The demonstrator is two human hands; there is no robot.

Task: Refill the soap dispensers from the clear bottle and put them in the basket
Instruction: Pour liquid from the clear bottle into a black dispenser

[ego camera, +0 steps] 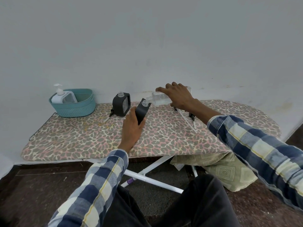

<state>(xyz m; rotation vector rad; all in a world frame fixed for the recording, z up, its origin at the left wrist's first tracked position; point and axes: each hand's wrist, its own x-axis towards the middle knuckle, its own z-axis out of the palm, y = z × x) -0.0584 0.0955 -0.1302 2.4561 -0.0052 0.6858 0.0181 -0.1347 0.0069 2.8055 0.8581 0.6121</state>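
Note:
My left hand (132, 128) grips a black soap dispenser (142, 110) without its pump, tilted to the right, its open neck up. My right hand (177, 95) holds the clear bottle (158, 97) on its side, its mouth right at the dispenser's neck. A second black dispenser (121, 104), also open at the top, stands upright on the board to the left. The teal woven basket (73, 107) sits at the far left of the board and holds a white pump dispenser (63, 96).
The work surface is a low ironing board (82, 133) with a leopard-print cover, set against a pale wall. Two loose pump heads with tubes (188, 118) lie under my right forearm, another (110, 115) lies by the standing dispenser. A cushion (226, 171) lies on the floor.

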